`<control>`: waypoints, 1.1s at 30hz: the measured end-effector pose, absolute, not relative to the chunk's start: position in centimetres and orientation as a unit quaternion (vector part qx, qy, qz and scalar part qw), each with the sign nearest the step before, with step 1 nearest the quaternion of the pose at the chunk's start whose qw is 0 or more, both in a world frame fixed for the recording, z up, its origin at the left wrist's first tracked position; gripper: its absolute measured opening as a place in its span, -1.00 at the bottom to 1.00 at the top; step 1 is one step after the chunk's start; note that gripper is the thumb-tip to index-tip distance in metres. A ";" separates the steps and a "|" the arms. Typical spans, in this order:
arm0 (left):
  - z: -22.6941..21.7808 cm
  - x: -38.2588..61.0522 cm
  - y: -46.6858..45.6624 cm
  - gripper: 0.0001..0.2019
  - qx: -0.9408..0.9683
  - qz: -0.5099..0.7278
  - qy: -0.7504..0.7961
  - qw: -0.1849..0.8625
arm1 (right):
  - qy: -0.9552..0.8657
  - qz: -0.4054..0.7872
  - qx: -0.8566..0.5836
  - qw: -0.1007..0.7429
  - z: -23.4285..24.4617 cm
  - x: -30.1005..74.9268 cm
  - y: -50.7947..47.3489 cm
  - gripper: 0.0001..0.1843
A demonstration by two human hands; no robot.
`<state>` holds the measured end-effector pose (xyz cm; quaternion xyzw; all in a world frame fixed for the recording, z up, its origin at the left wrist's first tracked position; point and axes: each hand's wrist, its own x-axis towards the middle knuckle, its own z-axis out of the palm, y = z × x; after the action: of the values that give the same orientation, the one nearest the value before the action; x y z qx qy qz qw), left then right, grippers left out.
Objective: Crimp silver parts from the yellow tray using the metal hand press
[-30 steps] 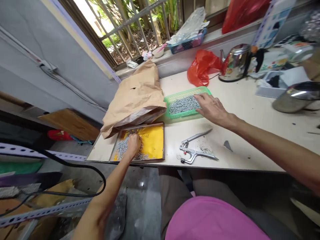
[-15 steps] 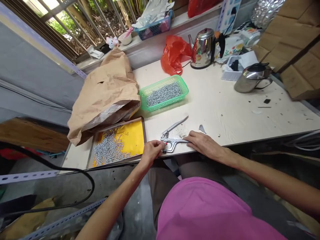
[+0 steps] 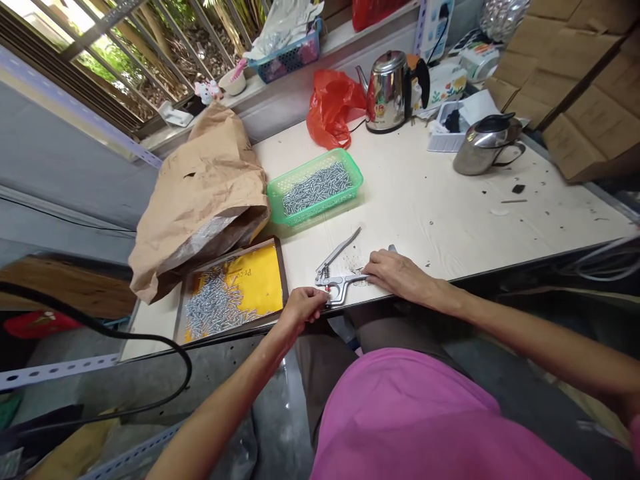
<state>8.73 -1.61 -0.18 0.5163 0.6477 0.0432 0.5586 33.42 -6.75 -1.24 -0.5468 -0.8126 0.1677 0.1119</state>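
Pliers [image 3: 345, 280] lie at the front edge of the table [image 3: 400, 187], their handles spread apart. The right hand [image 3: 397, 275] grasps the end of the lower handle. The left hand [image 3: 304, 305] has its fingertips drawn together at the head; whether they pinch anything, I cannot tell. Just left, a tray [image 3: 282, 270] holds loose metal pins [image 3: 213, 307]. Behind stands a green basket [image 3: 356, 179] of similar pins, beside a paper bag [image 3: 200, 190].

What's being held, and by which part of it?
A silver metal plier-like tool: right fingers hold its lower handle; left fingers are at its head, grip unclear.
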 end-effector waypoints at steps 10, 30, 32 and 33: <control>-0.2 8.7 -2.4 -0.77 0.490 0.064 0.667 0.557 | -0.866 0.145 -0.478 0.034 -1.0 34.3 -0.6 0.08; 0.9 12.2 -2.0 -0.57 0.892 0.061 0.432 0.120 | -0.857 0.116 -0.502 0.018 0.1 33.0 -1.9 -0.53; 0.3 13.4 -0.8 -0.43 0.920 0.033 0.374 0.109 | -0.854 0.133 -0.502 0.018 0.0 33.4 -2.1 -0.39; 0.0 13.8 -0.3 -0.39 0.928 0.017 0.357 0.105 | -0.851 0.140 -0.506 0.020 0.0 33.6 -2.3 -0.33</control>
<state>13.81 -0.26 -0.03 0.9279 0.3572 0.0171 0.1053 33.61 -2.25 0.03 -0.5060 -0.8509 0.1400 0.0197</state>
